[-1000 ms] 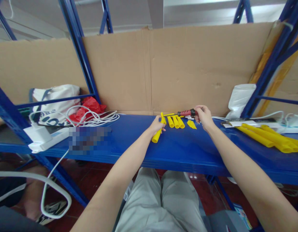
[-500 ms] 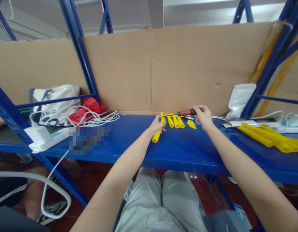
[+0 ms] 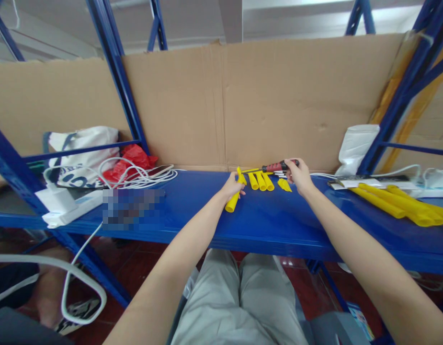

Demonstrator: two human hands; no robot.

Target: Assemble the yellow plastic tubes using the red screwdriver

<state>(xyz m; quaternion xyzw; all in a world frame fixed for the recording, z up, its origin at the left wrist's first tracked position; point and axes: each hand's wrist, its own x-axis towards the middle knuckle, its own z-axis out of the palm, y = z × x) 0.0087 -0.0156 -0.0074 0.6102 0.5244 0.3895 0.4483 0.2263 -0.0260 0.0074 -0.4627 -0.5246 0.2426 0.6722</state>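
Observation:
My left hand (image 3: 232, 186) is closed around a yellow tube (image 3: 232, 203), whose open end points toward me over the blue shelf. In my right hand (image 3: 297, 175) is a screwdriver (image 3: 274, 166) with a red and black handle. Its thin shaft reaches left to the far end of the held tube; whether the tip touches it I cannot tell. Between my hands several short yellow tubes (image 3: 260, 182) lie side by side. Just left of my right hand are a flat yellow piece (image 3: 284, 185) and some small white sticks (image 3: 279, 175).
More yellow tubes (image 3: 404, 205) lie at the right on the blue shelf (image 3: 192, 211). To the left are a power strip (image 3: 75, 211), coiled white cable (image 3: 149, 177), a red bag (image 3: 138, 158) and a white cloth bag (image 3: 88, 153). Cardboard (image 3: 278, 96) stands behind. Another person's leg shows lower left.
My right hand has shifted slightly left and its grip on the screwdriver handle has turned a little. The left hand and its tube stay almost in place.

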